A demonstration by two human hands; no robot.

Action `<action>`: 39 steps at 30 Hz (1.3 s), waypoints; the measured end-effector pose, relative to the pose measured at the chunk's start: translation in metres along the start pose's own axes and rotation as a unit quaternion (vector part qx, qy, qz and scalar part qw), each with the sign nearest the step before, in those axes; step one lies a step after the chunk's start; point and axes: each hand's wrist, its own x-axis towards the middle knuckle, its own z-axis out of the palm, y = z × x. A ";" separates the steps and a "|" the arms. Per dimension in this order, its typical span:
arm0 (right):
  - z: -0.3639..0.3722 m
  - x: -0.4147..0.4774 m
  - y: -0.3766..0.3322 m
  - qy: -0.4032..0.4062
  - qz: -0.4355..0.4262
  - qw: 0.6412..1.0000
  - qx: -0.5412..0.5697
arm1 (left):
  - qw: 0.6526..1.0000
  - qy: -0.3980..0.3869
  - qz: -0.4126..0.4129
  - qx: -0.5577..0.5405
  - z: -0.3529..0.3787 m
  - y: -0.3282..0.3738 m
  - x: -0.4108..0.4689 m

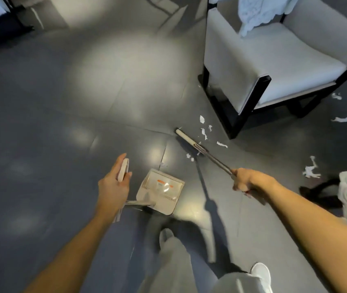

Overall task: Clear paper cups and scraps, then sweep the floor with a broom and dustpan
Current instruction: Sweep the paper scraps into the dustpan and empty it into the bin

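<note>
Fingers (237,183) of our right hand (245,179) are clamped round the broom (186,138) pole in a full fist. Our left hand (113,183) holds the dustpan (161,190) by its handle top, thumb along one side and fingers curled on the other. That grip looks loose, but blur makes it hard to be sure.

The broom head is down on the floor (73,106) just off the chair (253,66) front leg. Scraps (203,132) lie between the head and the leg, and a couple more sit close by the head on its side away from the chair. The dustpan is well apart from the chair, on our side of the broom head, with its mouth seemingly turned toward the head. We cannot tell whether it rests on the floor or hangs just off it.

More scraps lie past the chair's other front leg, and a bigger torn clump lies well clear of the chair on our side.

Progress, our judgement: sweeping has barely started.
- No cups are in view, so that part may be done, but we cannot confirm it.
- No pile has been gathered, and the pan looks empty bar a label.
- All the scraps round the chair are left to sweep, plus the pan pickup.

Hard to read:
- A cloth (259,13) over the chair back is cut off at the top.
- A white patterned thing past the clump is cut off, and we cannot name it.
- A dark shape beside it is too blurred to name.
- Under the chair is shadowed, so scraps may hide there.
- Our legs and one shoe (261,271) are blurred.
</note>
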 end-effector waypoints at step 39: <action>0.025 -0.001 -0.126 -0.205 0.030 0.961 0.184 | 0.998 -0.045 0.007 -0.035 -0.047 -0.030 0.137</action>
